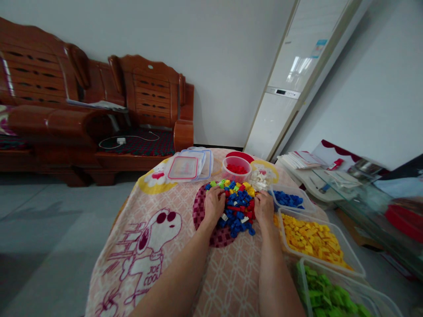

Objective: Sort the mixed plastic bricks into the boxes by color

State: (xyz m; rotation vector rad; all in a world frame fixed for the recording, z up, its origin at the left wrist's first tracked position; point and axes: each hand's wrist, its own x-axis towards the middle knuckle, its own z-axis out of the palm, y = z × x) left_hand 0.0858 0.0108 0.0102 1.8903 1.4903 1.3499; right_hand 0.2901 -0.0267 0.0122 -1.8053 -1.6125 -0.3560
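Observation:
A mixed pile of small plastic building bricks (236, 215), blue, red, yellow, green and white, lies on the cloth in front of me. At the pile's left edge is my left hand (214, 203), its fingers curled down among the bricks. My right hand (264, 206) touches the right edge, fingers bent and drawn together. What either hand's fingertips hold is hidden or too small to name. Just behind the pile stands a round clear tub (237, 175) with red bricks, next to a loose heap of white bricks (259, 180).
To the right stand clear boxes of blue bricks (287, 199), yellow bricks (312, 237) and green bricks (330, 293). Stacked clear lids (183, 168) lie at the back left, and a red lid (240, 156) behind the tub. A glass-topped table (366, 207) adjoins on the right.

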